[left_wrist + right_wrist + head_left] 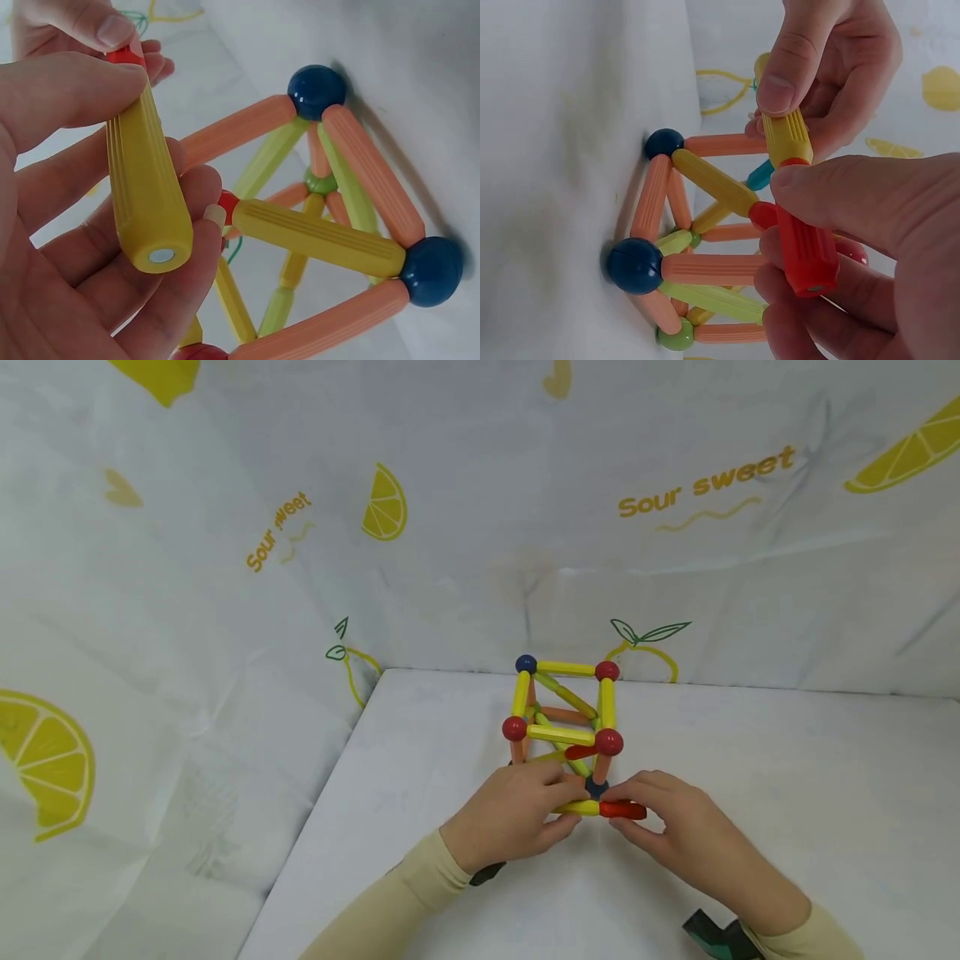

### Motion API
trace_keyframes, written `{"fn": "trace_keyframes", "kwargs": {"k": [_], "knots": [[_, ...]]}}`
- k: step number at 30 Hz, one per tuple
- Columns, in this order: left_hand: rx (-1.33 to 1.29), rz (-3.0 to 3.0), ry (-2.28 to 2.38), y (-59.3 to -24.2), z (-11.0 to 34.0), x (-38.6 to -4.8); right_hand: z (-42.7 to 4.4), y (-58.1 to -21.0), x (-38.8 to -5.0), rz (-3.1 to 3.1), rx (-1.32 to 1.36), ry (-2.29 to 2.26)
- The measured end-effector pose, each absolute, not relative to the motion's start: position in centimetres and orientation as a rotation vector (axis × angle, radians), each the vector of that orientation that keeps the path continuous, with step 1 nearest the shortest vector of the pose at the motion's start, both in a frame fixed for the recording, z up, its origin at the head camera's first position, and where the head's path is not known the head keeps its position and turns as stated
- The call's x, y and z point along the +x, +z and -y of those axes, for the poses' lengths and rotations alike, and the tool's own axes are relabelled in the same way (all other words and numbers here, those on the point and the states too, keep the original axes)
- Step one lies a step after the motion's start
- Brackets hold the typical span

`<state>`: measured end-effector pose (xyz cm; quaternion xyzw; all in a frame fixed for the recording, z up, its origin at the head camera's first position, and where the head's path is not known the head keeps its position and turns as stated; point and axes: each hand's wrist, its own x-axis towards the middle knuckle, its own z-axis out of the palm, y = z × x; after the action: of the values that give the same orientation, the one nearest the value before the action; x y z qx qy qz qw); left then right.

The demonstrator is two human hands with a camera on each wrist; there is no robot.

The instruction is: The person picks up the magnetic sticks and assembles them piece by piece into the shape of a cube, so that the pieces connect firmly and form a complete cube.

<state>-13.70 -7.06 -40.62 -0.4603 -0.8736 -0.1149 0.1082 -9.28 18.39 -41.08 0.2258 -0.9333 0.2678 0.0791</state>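
Between thumb and fingers, my left hand [510, 814] pinches a yellow magnetic stick [146, 172], whose near end shows a round silver magnet. My right hand [678, 831] pinches a shorter red magnetic stick [808, 251]. The two sticks meet end to end in one line, just in front of a cube-like frame. That frame, built of magnetic sticks and balls, has yellow sticks [562, 734] and red balls [609, 742] with one blue ball on top. Orange sticks [712, 268] and blue balls [634, 265] are lower down. A yellow-and-red diagonal [315, 234] crosses one side.
The frame stands on a white table [360, 827] close to its back edge. Behind and to the left hangs a white cloth [465, 510] printed with lemon slices and lettering. A dark strap [716, 935] shows near my right wrist.
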Motion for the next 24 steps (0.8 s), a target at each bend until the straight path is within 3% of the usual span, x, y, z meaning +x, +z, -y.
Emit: {"fn": "trace_keyframes", "kwargs": {"k": [7, 12, 19, 24], "knots": [[-1.371, 2.557, -0.306, -40.1, 6.9, -13.3, -18.9, -40.5, -9.4, 2.755, 0.698, 0.801], [-1.378, 2.640, -0.225, -37.7, 7.0, -13.6, -19.3, -38.1, -10.7, 2.731, 0.795, 0.798], [-1.259, 2.872, -0.347, -31.0, 6.7, -17.1, -19.4, -33.3, -16.0, 2.636, 0.989, 0.806], [-1.172, 2.981, -0.391, -28.5, 6.0, -20.8, -19.5, -31.1, -20.2, 2.738, 0.978, 0.788]]}}
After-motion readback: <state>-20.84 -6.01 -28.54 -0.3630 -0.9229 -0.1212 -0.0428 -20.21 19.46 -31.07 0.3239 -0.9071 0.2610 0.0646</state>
